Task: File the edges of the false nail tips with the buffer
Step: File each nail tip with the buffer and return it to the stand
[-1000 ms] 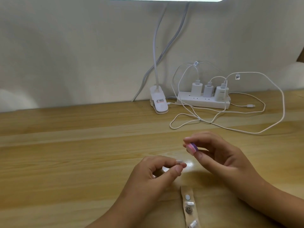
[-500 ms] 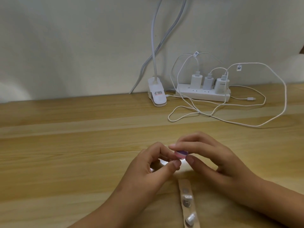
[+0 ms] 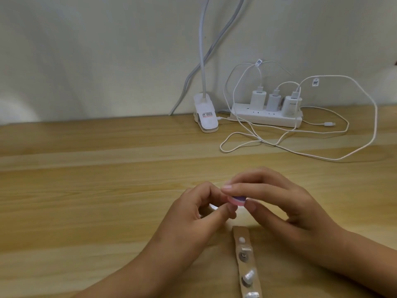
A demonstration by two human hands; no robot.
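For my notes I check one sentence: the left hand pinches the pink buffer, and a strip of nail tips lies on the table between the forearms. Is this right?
Not quite: in the head view the right hand pinches the buffer, not the left hand. The strip does lie on the table between the forearms.

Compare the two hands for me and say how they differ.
The right hand pinches the pink-and-purple buffer between forefinger and thumb; the left hand pinches thumb to forefinger, and what it holds is hidden. The right hand reaches in from the right, the left hand from the lower left. Both have curled fingers and meet fingertip to fingertip over the table, just beyond the nail-tip strip.
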